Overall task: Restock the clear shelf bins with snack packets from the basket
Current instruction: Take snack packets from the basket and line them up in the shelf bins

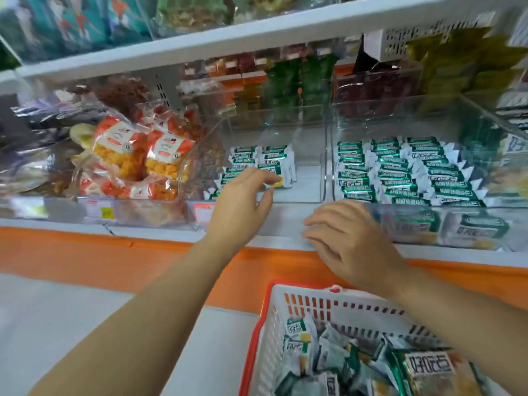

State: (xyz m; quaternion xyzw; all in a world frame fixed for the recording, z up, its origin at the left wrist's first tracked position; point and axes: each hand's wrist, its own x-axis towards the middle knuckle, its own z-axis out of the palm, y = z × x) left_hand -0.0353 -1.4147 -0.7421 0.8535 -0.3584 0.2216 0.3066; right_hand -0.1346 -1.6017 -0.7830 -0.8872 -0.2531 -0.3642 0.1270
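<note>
many green-white snack packets (400, 172), rowed in clear bins (310, 180)

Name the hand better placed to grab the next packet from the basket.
Right. The right hand is empty, resting at the shelf edge close to the white plastic basket with an orange rim. The left hand is busy in the clear plastic bin, pinching a green-and-white snack packet.

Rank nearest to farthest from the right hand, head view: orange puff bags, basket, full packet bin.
1. full packet bin, directly beside the right hand, on its right.
2. basket, below the hand, toward the person.
3. orange puff bags, far left on the shelf.
</note>
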